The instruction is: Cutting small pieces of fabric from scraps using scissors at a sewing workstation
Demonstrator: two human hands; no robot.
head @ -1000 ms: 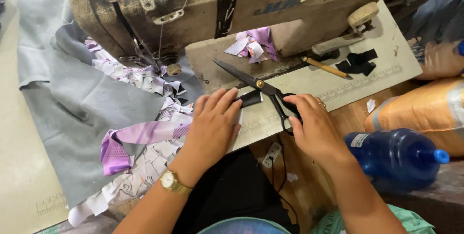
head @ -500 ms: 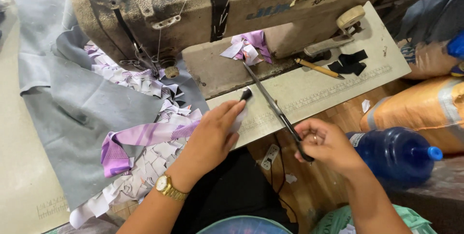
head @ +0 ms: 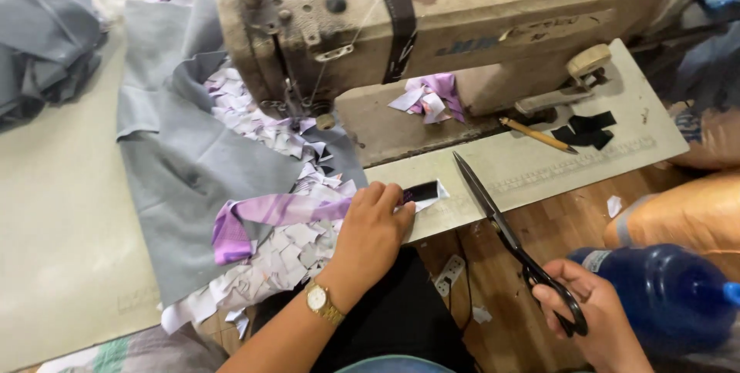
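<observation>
1. A small flat label of dark woven cloth with pale edges point(head: 422, 192) lies on the cream, worn tabletop point(head: 62, 219) near its front edge, just in front of the sewing machine's base.
2. The left hand point(head: 370, 230) lies palm-down over the label's near end, fingers spread a little and pressing it flat; a gold wristwatch point(head: 324, 304) sits on that wrist.
3. The right hand point(head: 593, 319) is well off to the side, below the table edge, fingers closed through the black loops of long steel tailor's scissors point(head: 512, 238). The blades are shut (or very nearly so) and slant up so that the tip reaches over the tabletop just beside the label, not touching it.
4. Left of the label lies a glossy strip of purple-and-white patterned fabric point(head: 270, 215), over a heap of small pale paper-like offcuts point(head: 262, 122).
5. Beneath those spreads a sheet of soft grey cloth point(head: 177, 165), smooth and matt.
6. Behind stands the old beige metal sewing machine point(head: 462, 26), scuffed and stained, with a wad of purple scraps point(head: 432, 95) on its bed.
7. To the right on the table lie a yellow pencil point(head: 537, 135) and a few black cloth pieces point(head: 587, 130).
8. A blue plastic bottle point(head: 663, 296) lies just beside the right hand.
</observation>
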